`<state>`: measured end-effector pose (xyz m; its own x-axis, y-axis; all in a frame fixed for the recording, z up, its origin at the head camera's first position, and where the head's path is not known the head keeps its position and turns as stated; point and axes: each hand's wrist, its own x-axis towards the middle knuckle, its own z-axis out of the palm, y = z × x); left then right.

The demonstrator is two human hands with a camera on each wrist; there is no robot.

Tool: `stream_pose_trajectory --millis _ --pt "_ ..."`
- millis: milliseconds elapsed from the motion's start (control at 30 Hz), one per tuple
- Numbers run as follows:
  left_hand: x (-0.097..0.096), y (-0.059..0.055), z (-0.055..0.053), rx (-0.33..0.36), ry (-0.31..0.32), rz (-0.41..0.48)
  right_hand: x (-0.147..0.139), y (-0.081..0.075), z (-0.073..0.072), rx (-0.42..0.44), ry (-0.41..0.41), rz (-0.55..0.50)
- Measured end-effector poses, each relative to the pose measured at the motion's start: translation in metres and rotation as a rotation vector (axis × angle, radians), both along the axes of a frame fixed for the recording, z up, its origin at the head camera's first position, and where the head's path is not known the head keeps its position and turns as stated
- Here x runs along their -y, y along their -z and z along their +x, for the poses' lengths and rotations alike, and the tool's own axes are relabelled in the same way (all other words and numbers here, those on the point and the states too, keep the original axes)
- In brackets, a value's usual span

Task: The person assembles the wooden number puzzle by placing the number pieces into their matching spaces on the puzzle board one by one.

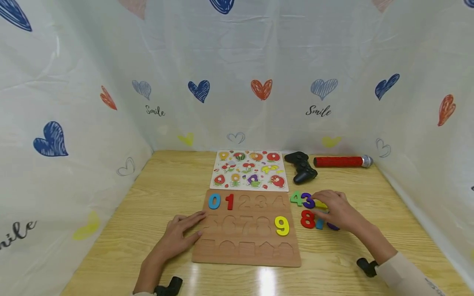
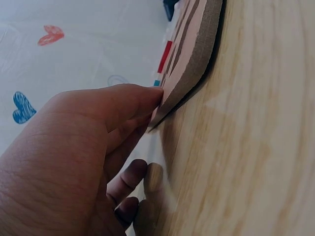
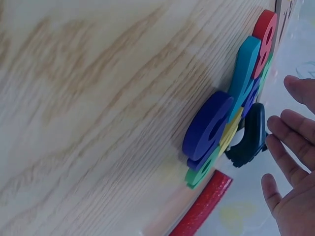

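My left hand (image 1: 179, 236) rests its fingertips on the left edge of a brown wooden number board (image 1: 244, 260). A blue 0 (image 1: 210, 201), a red 1 (image 1: 230, 202) and a yellow 9 (image 1: 283, 232) sit on the board among outlined recesses. Over loose number pieces right of the board is my right hand (image 1: 338, 210), fingers spread and holding nothing in the right wrist view. Those pieces include a green 4 (image 1: 298, 200), a purple 3 (image 1: 311, 204), a red 8 (image 3: 265, 42), a light-blue piece (image 3: 243, 69), a dark-blue rounded piece (image 3: 197, 130) and yellow and green pieces, partly hidden.
Behind the number board lies a white fruit puzzle board (image 1: 242, 188). A black game controller (image 1: 304, 169) and a red microphone (image 1: 338, 162) lie at the back right of the wooden table (image 1: 148, 197). A heart-printed curtain (image 1: 237, 49) encloses the back and sides.
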<state>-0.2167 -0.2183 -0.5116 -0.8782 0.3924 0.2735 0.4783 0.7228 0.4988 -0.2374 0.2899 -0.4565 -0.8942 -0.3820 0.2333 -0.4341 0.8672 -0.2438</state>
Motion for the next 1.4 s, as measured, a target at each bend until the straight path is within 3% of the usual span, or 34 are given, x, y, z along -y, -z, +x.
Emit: stream_pose_trajectory --millis 733,1400 --pt "0.003 0.002 0.000 -0.012 0.005 0.012 -0.026 0.007 -0.018 0.051 0.038 0.083" --pt "0.000 0.001 0.000 0.009 -0.001 0.008 -0.044 0.019 -0.035 0.132 0.034 0.036"
